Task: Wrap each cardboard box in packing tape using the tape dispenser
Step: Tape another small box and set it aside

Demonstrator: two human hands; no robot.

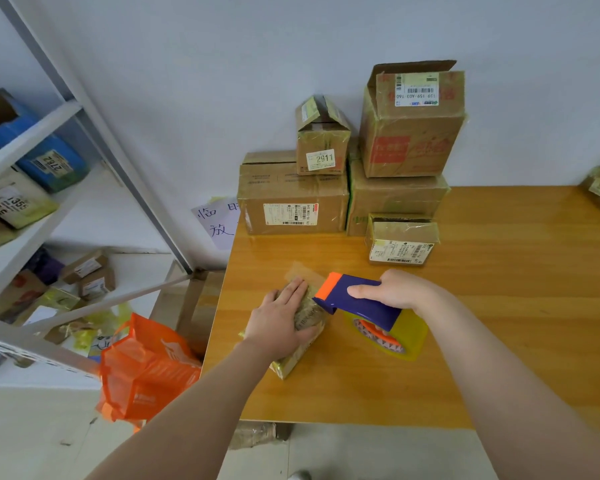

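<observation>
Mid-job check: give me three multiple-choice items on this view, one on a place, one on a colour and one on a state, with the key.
1. Where does the box labelled 2911 stand?
A) on a chair
B) on a larger cardboard box
C) in a drawer

2. What colour is the front tip of the tape dispenser?
A) green
B) white
C) orange

3. How is the left hand?
A) flat on the small box
B) gripping the tape dispenser
C) curled into a fist in the air

Key:
1 B, its base rests on the larger cardboard box's top.
2 C, an orange edge sits ahead of the blue body.
3 A, straight fingers press the small box, while the right hand grips the tape dispenser.
</observation>
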